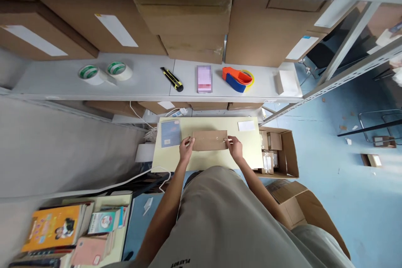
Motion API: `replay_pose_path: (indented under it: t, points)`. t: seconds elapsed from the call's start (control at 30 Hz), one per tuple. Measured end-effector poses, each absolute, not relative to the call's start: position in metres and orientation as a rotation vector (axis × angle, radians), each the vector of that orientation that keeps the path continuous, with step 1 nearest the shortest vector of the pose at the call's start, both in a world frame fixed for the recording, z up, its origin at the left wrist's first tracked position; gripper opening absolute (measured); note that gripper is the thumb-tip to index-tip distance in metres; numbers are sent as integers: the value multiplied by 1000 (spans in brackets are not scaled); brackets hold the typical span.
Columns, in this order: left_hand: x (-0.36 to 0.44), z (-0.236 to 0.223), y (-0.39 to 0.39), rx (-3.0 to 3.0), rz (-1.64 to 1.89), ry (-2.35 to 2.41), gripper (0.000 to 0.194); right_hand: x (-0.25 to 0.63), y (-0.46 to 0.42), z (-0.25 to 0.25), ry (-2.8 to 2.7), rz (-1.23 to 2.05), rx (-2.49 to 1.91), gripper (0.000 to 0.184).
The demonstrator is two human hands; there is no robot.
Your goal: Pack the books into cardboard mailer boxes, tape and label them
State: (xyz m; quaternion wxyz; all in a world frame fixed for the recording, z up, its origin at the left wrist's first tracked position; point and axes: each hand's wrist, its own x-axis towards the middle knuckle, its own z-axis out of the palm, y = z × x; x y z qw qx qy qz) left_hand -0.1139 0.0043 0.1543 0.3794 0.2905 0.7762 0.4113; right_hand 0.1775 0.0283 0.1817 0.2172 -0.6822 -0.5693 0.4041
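Note:
A small brown cardboard box (210, 141) lies lengthwise across the pale yellow table (207, 162), with a shiny patch of tape on its top. At its left end, the fingers of my left hand (186, 149) pinch the edge. My right hand (234, 148) grips the opposite end in the same way, thumb and fingers closed. To the left of the box is a blue-grey booklet (171, 133). A white slip of paper (246, 126) rests beyond my right hand. How thick the box is cannot be made out from above.
The shelf ahead holds tape rolls (119, 70), a box cutter (171, 79), a phone (204, 79), an orange-and-blue tape dispenser (237, 78) and large cartons (194, 21). Right of the table stands an open carton (289, 155) of small boxes. Books (52, 228) are stacked at lower left.

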Motion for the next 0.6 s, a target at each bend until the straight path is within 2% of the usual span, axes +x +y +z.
replay_pose_path:
  t: [0.1,0.2,0.33,0.43,0.6]
  points:
    - [-112,175,19,1201,1030,2095,34,179,32,198,-1728,1070,-1998,45]
    - [-91,208,47,1601,1041,1981,30,185,55,230,-1870,895,-2013,47]
    - [-43,266,110,1848,1226,1808,29,194,141,295,-1982,391,-1688,51]
    - [-8,308,161,1965,1343,1675,33,188,226,341,-2044,138,-1656,51]
    - [22,343,194,2001,1397,1481,41,165,310,361,-2157,256,-1862,39]
